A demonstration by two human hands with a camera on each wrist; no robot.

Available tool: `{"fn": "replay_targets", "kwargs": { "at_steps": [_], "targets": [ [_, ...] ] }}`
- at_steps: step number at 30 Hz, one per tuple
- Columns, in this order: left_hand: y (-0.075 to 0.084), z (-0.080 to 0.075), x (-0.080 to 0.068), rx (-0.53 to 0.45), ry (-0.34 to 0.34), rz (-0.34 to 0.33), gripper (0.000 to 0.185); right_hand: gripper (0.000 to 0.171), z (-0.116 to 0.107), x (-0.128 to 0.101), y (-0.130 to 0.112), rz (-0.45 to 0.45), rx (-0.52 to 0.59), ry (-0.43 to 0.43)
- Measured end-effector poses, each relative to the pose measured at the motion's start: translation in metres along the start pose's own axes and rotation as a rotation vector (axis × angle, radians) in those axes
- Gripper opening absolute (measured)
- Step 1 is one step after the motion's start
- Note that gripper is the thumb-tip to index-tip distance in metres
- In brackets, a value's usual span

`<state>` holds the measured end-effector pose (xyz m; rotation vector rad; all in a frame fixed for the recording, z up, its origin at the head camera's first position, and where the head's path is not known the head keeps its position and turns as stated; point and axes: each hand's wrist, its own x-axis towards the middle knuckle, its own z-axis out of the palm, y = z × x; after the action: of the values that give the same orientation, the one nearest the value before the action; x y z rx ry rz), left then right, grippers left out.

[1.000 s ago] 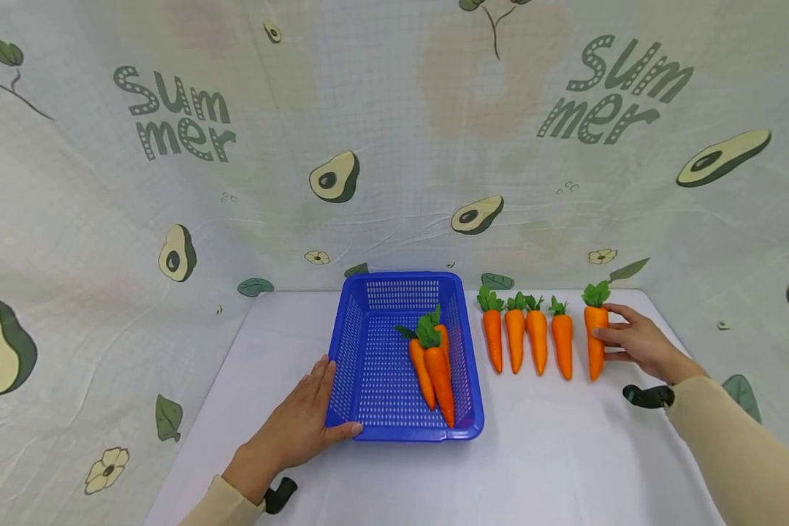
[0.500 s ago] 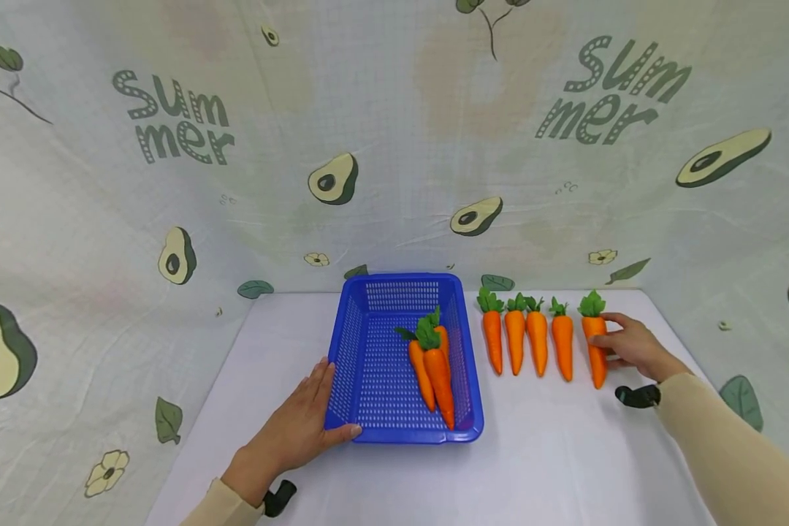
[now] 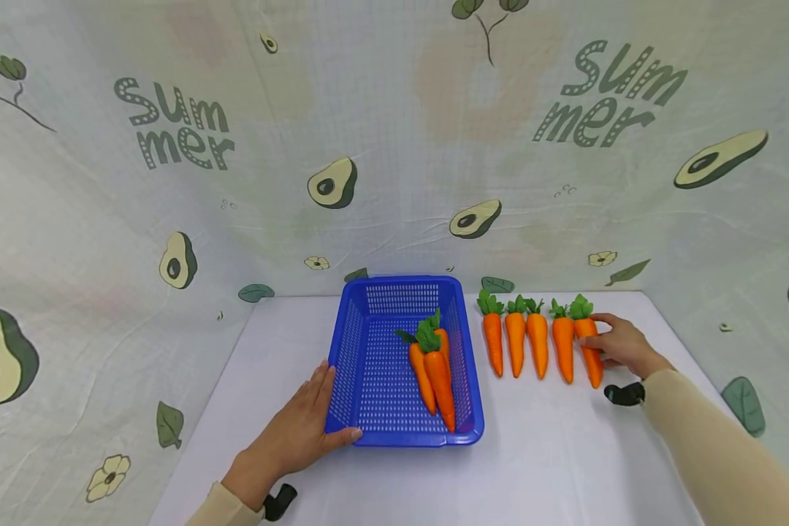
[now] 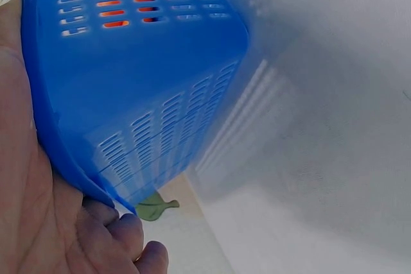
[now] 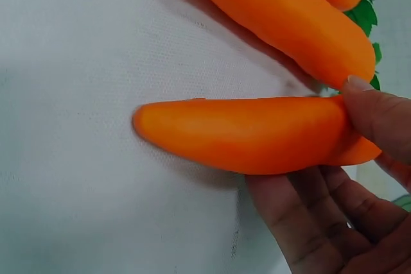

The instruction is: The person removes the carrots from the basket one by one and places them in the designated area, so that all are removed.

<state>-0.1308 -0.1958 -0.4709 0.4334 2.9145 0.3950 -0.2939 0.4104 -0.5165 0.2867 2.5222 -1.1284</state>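
My right hand (image 3: 621,346) holds the rightmost carrot (image 3: 590,354) with its leaves toward the back of the table. The right wrist view shows the thumb (image 5: 379,115) on one side of that carrot (image 5: 237,134) and the fingers (image 5: 289,216) under the other. Close on its left lies another carrot (image 3: 563,349). My left hand (image 3: 296,424) rests at the left rim of a blue plastic basket (image 3: 404,438), fingers straight along the side and thumb at the near corner. The left wrist view shows the palm against the basket wall (image 4: 141,62).
Inside the basket, toward its right side, lie 3 carrots (image 3: 439,380). Between basket and right hand runs a row of carrots (image 3: 516,343) on the white table (image 3: 532,467). A printed cloth (image 3: 394,131) hangs behind the table.
My right hand has moved left with the carrot, bringing it from a clear gap to right beside its neighbour; its tip now slants rightward. The left hand stays on the basket.
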Motion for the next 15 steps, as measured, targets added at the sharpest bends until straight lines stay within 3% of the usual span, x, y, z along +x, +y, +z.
{"fn": "replay_targets", "kwargs": {
  "at_steps": [15],
  "targets": [
    [0.0014,-0.0020,-0.0017,0.027,0.017,0.007,0.121,0.090,0.0053,-0.0012,0.0017,-0.010,-0.091,0.106]
  ]
}}
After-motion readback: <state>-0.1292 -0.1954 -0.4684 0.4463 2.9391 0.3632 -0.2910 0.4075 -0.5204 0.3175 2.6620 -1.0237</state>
